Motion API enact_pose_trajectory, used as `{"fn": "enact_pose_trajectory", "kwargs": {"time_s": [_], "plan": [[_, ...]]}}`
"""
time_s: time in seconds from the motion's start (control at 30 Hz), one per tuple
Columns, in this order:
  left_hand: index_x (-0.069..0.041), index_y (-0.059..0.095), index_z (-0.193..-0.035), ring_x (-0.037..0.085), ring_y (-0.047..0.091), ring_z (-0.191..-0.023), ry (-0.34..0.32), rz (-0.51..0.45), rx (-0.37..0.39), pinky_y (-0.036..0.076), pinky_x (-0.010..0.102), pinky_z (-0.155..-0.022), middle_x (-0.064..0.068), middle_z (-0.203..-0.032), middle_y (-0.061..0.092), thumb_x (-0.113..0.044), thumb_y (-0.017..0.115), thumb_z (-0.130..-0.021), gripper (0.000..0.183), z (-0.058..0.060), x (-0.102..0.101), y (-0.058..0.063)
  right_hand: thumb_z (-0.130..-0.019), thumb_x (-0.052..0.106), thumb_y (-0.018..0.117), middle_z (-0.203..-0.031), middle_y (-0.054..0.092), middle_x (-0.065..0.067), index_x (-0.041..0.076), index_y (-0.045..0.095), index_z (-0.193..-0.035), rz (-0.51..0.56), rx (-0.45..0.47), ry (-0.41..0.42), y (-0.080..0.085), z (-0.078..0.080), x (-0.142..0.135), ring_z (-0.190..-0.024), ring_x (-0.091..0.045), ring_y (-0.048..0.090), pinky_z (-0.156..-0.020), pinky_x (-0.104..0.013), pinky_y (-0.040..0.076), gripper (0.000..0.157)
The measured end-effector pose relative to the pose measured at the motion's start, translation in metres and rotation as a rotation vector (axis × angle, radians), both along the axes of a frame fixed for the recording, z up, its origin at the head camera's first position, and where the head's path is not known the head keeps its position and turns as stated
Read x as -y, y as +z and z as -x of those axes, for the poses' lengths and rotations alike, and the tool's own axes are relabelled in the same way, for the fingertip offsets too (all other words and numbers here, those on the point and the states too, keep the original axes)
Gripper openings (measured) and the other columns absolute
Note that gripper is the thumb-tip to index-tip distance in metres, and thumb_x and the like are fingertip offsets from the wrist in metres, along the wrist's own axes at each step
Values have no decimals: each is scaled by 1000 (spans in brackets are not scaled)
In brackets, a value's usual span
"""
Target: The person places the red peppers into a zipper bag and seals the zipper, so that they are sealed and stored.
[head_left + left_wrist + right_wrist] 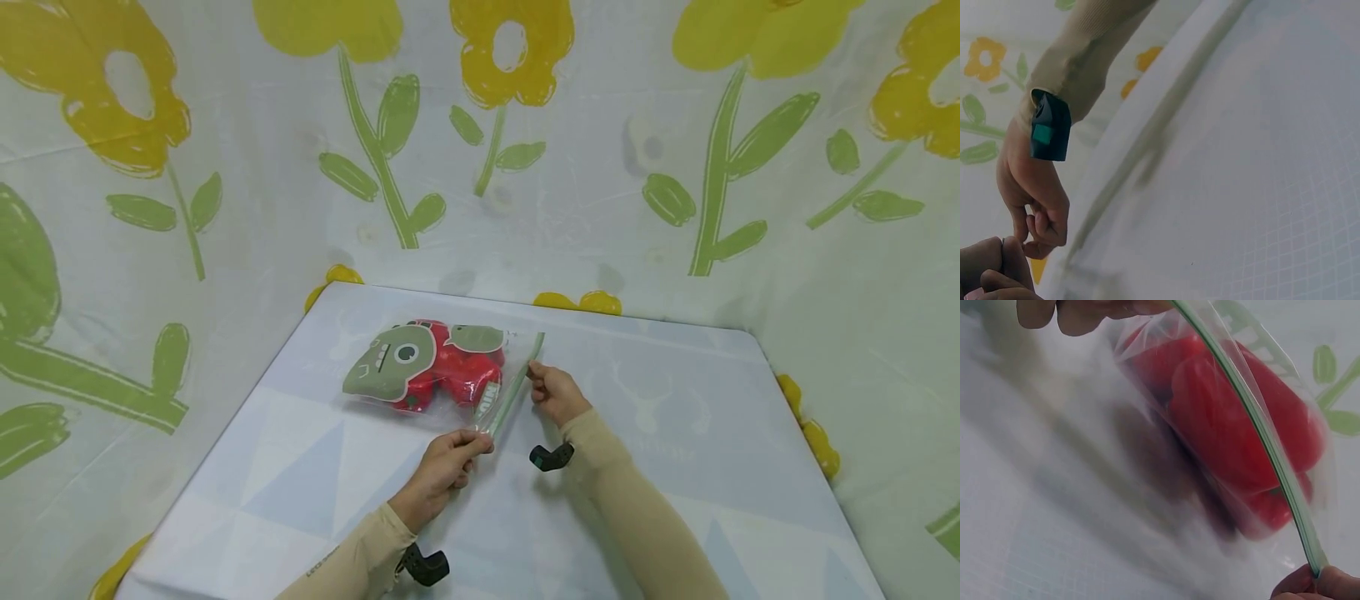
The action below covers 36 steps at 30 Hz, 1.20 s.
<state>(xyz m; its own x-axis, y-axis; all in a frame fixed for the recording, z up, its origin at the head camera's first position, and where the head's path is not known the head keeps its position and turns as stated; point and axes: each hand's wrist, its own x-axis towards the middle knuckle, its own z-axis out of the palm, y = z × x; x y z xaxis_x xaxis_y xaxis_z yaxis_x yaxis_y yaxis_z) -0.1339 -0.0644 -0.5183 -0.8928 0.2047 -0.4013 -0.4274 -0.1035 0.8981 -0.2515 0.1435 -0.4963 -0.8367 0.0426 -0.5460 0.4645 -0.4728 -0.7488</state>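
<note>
A clear zip bag [393, 362] printed with a green cartoon figure lies on the table in the head view. Red bell peppers [1219, 425] fill it, and a bit of green stem shows in the right wrist view. Along its mouth, on the right side, runs a green zip strip [513, 392]. My left hand [442, 469] pinches the near end of that strip between thumb and fingers. Farther up, my right hand [558, 396] pinches the strip just short of its far end. The left wrist view does not show the bag.
The table [660, 500] wears a pale cloth with blue triangles and a faint deer-head print. Flowered cloth walls [555, 242] stand behind and at both sides. A black wrist device [551, 457] sits on my right wrist, another [427, 567] on the left.
</note>
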Motion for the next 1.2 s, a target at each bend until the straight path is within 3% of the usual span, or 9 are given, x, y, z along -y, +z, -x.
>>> {"fn": "enact_pose_trajectory", "kwargs": {"time_s": [0.63, 1.2], "plan": [[-3, 69, -108, 10, 40, -66, -13, -25, -24, 29, 16, -47, 1, -95, 70, -27, 73, -95, 27, 0, 3, 0, -105, 13, 54, -96, 50, -4, 5, 53, -104, 1, 51, -30, 11, 27, -15, -69, -9, 35, -56, -19, 27, 8], [-3, 68, -106, 8, 40, -64, -24, -43, -28, 28, 16, -46, 0, -93, 69, -25, 73, -95, 25, -6, 9, 4, -105, 13, 54, -98, 49, -4, 5, 55, -109, -33, 63, -53, 12, 33, -36, -72, -12, 34, -57, -20, 28, 9]]}}
